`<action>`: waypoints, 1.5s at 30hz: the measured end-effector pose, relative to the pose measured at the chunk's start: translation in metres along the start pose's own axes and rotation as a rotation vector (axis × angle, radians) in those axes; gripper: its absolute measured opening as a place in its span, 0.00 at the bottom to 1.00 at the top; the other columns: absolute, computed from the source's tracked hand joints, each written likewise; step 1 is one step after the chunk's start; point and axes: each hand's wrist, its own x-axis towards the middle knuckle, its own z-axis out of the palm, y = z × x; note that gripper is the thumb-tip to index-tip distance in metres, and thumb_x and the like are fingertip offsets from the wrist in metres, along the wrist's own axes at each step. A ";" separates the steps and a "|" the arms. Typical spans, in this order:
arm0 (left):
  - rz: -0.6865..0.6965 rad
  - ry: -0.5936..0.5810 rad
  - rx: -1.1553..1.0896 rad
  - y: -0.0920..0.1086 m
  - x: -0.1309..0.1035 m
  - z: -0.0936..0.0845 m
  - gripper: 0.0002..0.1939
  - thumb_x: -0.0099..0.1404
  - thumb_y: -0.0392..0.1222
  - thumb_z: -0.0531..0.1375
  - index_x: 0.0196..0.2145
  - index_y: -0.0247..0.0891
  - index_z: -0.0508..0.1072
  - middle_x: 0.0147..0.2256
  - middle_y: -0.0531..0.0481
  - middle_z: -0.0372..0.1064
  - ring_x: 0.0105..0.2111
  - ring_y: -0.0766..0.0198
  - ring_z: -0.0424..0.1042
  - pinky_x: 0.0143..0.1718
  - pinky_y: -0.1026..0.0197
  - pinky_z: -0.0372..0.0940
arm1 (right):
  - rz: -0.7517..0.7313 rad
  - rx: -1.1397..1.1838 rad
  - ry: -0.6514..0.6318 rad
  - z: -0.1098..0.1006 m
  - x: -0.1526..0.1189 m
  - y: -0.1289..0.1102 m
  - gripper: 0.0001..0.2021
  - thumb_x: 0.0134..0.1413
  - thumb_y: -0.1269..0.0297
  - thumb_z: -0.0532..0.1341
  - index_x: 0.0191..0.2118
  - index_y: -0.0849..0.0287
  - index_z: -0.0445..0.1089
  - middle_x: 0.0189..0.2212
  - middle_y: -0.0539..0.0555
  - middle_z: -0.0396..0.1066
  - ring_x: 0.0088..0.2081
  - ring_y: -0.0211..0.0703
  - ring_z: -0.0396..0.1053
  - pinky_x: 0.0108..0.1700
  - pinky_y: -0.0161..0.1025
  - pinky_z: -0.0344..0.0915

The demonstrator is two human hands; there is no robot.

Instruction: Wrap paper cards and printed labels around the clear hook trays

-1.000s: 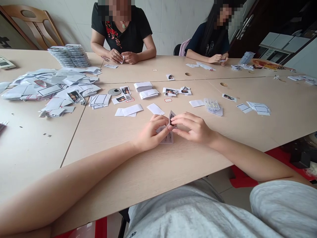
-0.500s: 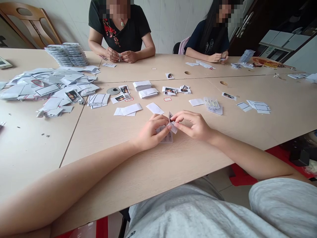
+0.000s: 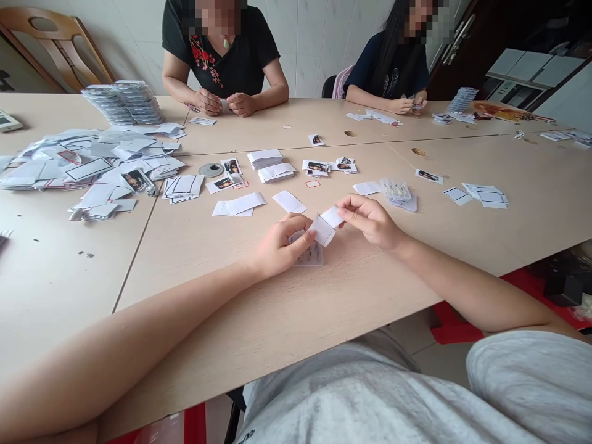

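**White card (image 3: 322, 231) opened out on a slant**

The hands are slightly apart, both clamped on the card: the left hand (image 3: 281, 248) pinches its near-left end, the right hand (image 3: 370, 223) its far-right end. Its long axis runs away rightward, above a clear case (image 3: 315, 254) on the tabletop (image 3: 208, 345). Half a second ago dark print showed and the fingertips nearly met; now white faces show.

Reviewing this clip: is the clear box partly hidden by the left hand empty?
Not empty: small dark items show in the clear box. Whether it is full, I cannot tell; the left hand hides part.
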 end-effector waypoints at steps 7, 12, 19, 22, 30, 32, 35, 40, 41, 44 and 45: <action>-0.029 -0.003 -0.039 0.000 0.000 0.000 0.13 0.67 0.44 0.49 0.33 0.38 0.70 0.39 0.48 0.70 0.45 0.59 0.66 0.46 0.57 0.61 | 0.119 0.219 0.026 -0.005 0.003 0.002 0.08 0.57 0.60 0.59 0.31 0.58 0.65 0.30 0.49 0.65 0.32 0.35 0.64 0.36 0.35 0.65; -0.033 0.002 -0.046 -0.001 0.000 0.001 0.13 0.67 0.43 0.49 0.33 0.38 0.71 0.39 0.47 0.70 0.45 0.58 0.66 0.45 0.56 0.62 | 0.166 0.343 0.036 -0.005 0.005 0.002 0.08 0.56 0.60 0.59 0.30 0.58 0.65 0.28 0.48 0.67 0.31 0.36 0.67 0.36 0.36 0.65; -0.051 0.012 -0.046 -0.001 0.000 0.001 0.13 0.66 0.44 0.49 0.31 0.38 0.70 0.36 0.47 0.70 0.43 0.58 0.67 0.44 0.55 0.63 | 0.181 0.430 0.108 -0.008 0.008 0.001 0.08 0.54 0.61 0.60 0.29 0.58 0.64 0.27 0.48 0.68 0.29 0.36 0.69 0.33 0.36 0.66; -0.056 0.014 -0.052 -0.001 0.000 0.001 0.13 0.66 0.44 0.50 0.31 0.38 0.70 0.37 0.47 0.70 0.44 0.58 0.67 0.44 0.55 0.63 | 0.199 0.450 0.129 -0.010 0.009 0.002 0.08 0.52 0.61 0.61 0.29 0.58 0.63 0.27 0.47 0.68 0.29 0.36 0.69 0.33 0.36 0.67; -0.065 0.011 -0.074 -0.002 0.000 0.001 0.12 0.65 0.44 0.50 0.32 0.38 0.71 0.39 0.46 0.70 0.44 0.57 0.67 0.45 0.54 0.62 | 0.228 0.496 0.157 -0.013 0.012 0.006 0.09 0.52 0.62 0.61 0.27 0.58 0.62 0.27 0.48 0.69 0.29 0.37 0.70 0.31 0.36 0.68; -0.073 0.008 -0.082 -0.002 0.000 0.001 0.12 0.65 0.44 0.50 0.32 0.38 0.71 0.39 0.47 0.70 0.44 0.57 0.67 0.45 0.53 0.62 | 0.236 0.501 0.158 -0.014 0.012 0.005 0.09 0.53 0.62 0.60 0.27 0.58 0.61 0.27 0.48 0.70 0.29 0.37 0.71 0.31 0.36 0.67; -0.076 0.004 -0.091 -0.002 0.000 0.001 0.12 0.65 0.44 0.50 0.32 0.39 0.71 0.39 0.47 0.70 0.44 0.56 0.67 0.45 0.53 0.62 | 0.261 0.493 0.157 -0.015 0.012 0.005 0.09 0.53 0.60 0.60 0.28 0.58 0.61 0.29 0.49 0.72 0.30 0.41 0.74 0.32 0.38 0.67; -0.087 0.024 -0.114 -0.001 0.000 0.002 0.13 0.64 0.46 0.51 0.31 0.38 0.72 0.39 0.46 0.71 0.43 0.56 0.67 0.45 0.54 0.62 | 0.286 0.484 0.166 -0.016 0.013 0.004 0.09 0.52 0.58 0.59 0.30 0.57 0.62 0.30 0.51 0.74 0.31 0.45 0.76 0.33 0.40 0.67; -0.102 0.032 -0.124 -0.001 0.000 0.003 0.13 0.64 0.47 0.52 0.31 0.38 0.72 0.38 0.46 0.71 0.41 0.57 0.68 0.44 0.54 0.62 | 0.286 0.483 0.167 -0.016 0.013 0.005 0.09 0.52 0.58 0.59 0.31 0.57 0.62 0.30 0.51 0.74 0.31 0.46 0.76 0.33 0.39 0.67; -0.161 0.113 -0.195 -0.002 0.003 0.002 0.17 0.65 0.51 0.51 0.31 0.37 0.72 0.36 0.47 0.71 0.37 0.59 0.69 0.40 0.55 0.63 | 0.282 0.484 0.198 -0.018 0.014 0.007 0.09 0.52 0.58 0.60 0.32 0.57 0.63 0.30 0.52 0.75 0.30 0.45 0.75 0.33 0.39 0.67; -0.177 0.180 -0.229 -0.003 0.004 0.001 0.17 0.65 0.52 0.50 0.34 0.38 0.72 0.36 0.47 0.72 0.37 0.59 0.69 0.40 0.56 0.63 | 0.280 0.482 0.217 -0.018 0.015 0.008 0.09 0.52 0.57 0.60 0.32 0.57 0.63 0.30 0.52 0.75 0.30 0.44 0.75 0.33 0.38 0.67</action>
